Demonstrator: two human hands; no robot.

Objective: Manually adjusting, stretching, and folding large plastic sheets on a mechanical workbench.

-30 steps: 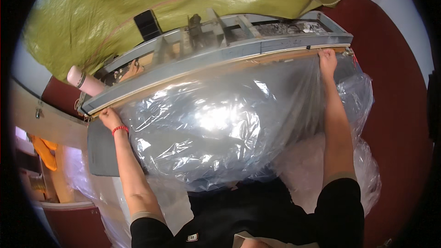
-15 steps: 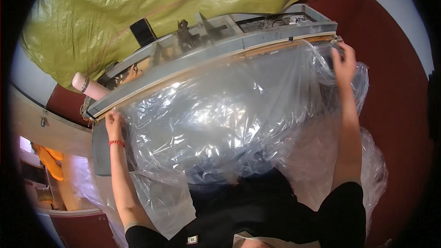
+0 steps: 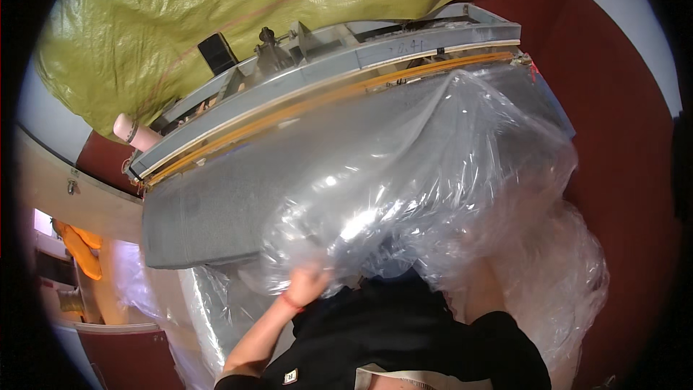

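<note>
A large sheet of clear plastic film, crumpled and shiny, lies bunched over the middle and right of a grey padded board. My left hand, blurred and with a red bracelet at the wrist, is closed on the film's near left edge close to my body. My right forearm reaches in beneath the film on the near right, and the film hides that hand's fingers. Along the board's far side runs a long grey metal machine frame with an orange strip under its raised bar.
A black phone and a pink bottle rest at the frame's far side. Beyond lies a yellow-green woven sheet. More clear film hangs down at right over a dark red floor. Orange gloves are at far left.
Both hands have come from the machine's two ends back toward my body. The film's left part has been drawn off, baring the grey board, and the orange strip shows more.
</note>
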